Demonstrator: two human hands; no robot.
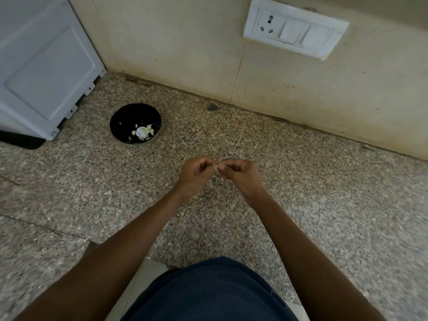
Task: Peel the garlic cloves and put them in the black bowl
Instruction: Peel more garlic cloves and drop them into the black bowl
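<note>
Both hands meet fingertip to fingertip over the speckled counter, the left hand and right hand with fingers curled, pinching a small garlic clove between them. The black bowl, holding pale garlic pieces, sits well apart, up and to the left of the grip.

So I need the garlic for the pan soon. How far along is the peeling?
Partly done: the black bowl already holds a few pale garlic pieces. In hand: the left hand and right hand pinch one small clove between them. I see no other cloves waiting on the counter.
</note>
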